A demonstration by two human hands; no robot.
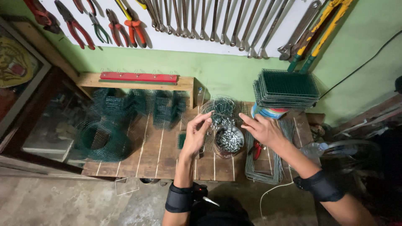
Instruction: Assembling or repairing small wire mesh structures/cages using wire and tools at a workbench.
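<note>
My left hand (196, 134) hovers over the wooden workbench (146, 159), fingers pinched on a thin wire piece next to a round bowl of small silver metal clips (229, 140). My right hand (264, 129) reaches across flat wire mesh panels (264, 167), fingers spread, touching the wire by the bowl. A bare wire mesh basket (222, 106) sits just behind the bowl. Both wrists wear black bands.
Rolled green mesh cylinders (104, 142) crowd the bench's left. A stack of green mesh panels (287, 88) rests on a bucket at the right. Red-handled pliers (256, 149) lie on the panels. Pliers and wrenches hang on the wall board (201, 25). A plastic bottle (316, 148) lies right.
</note>
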